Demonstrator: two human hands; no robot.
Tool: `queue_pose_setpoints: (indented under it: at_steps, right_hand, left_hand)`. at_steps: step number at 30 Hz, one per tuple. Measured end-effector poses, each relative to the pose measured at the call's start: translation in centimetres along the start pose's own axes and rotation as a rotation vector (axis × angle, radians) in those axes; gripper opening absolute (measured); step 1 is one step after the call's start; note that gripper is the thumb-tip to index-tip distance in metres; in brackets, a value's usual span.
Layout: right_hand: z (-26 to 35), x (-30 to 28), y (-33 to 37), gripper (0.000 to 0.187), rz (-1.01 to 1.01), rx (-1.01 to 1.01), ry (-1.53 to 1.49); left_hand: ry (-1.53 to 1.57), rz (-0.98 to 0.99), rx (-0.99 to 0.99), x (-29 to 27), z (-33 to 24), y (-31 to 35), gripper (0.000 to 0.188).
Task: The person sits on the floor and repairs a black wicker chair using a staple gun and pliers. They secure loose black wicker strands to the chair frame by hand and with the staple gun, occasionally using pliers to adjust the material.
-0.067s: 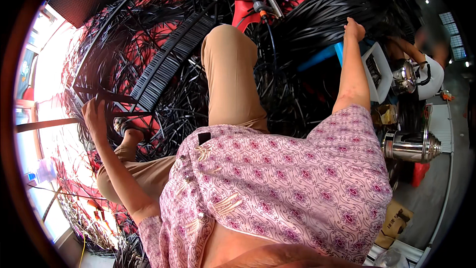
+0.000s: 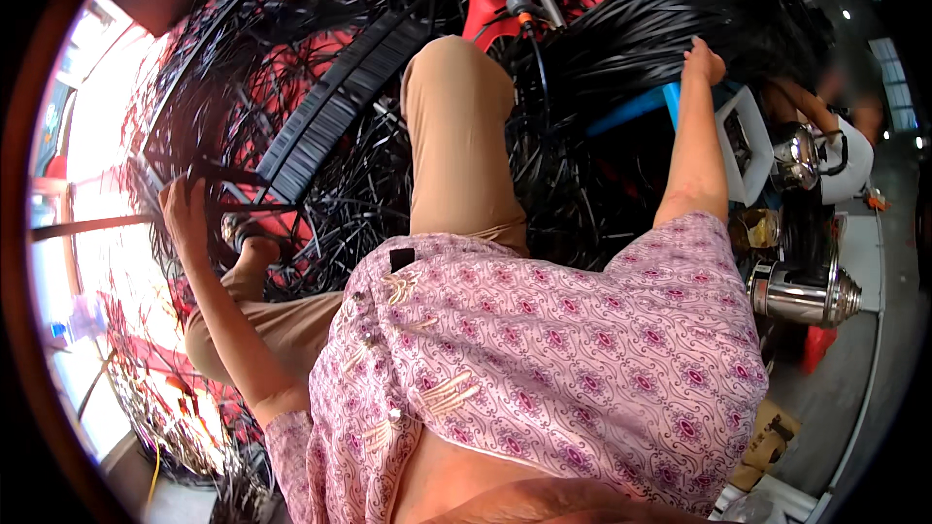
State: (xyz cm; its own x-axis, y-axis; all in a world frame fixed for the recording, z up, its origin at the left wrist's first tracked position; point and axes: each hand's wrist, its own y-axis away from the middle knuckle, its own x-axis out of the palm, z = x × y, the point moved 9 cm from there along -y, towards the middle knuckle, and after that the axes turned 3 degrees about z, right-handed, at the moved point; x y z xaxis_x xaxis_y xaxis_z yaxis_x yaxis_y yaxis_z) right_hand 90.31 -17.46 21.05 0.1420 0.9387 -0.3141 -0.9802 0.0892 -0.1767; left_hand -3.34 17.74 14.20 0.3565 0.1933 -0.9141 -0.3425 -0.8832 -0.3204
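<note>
Left hand [image 2: 184, 213] and right hand [image 2: 703, 60] grip black strips [image 2: 621, 29] (tightly hemmed in)

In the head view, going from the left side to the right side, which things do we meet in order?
Left hand on black strips → black ribbed band → raised knee in tan trousers → right hand on black strip bundle → steel kettle.

I'm looking down into a cluttered workshop: heaps of black cable ties [image 2: 641, 29] are piling up at twelve o'clock, steel kettles [image 2: 804, 293] are standing at three, and tangled red and black wire [image 2: 146, 398] is sprawling at eight.
</note>
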Motion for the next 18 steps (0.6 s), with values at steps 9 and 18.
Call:
queue_pose_setpoints:
  at_steps: [9,18]
  right_hand:
    - [2.6,0.4,-2.6,0.029,0.316,0.05,-0.49]
    - [28.0,7.5,25.5,0.026,0.66,-0.615,-0.834]
  left_hand:
    - [0.086,-0.06,-0.026,0.0,1.4,0.5,0.044]
    - [0.16,-0.291,-0.079,-7.0,-5.9,3.4,0.039]
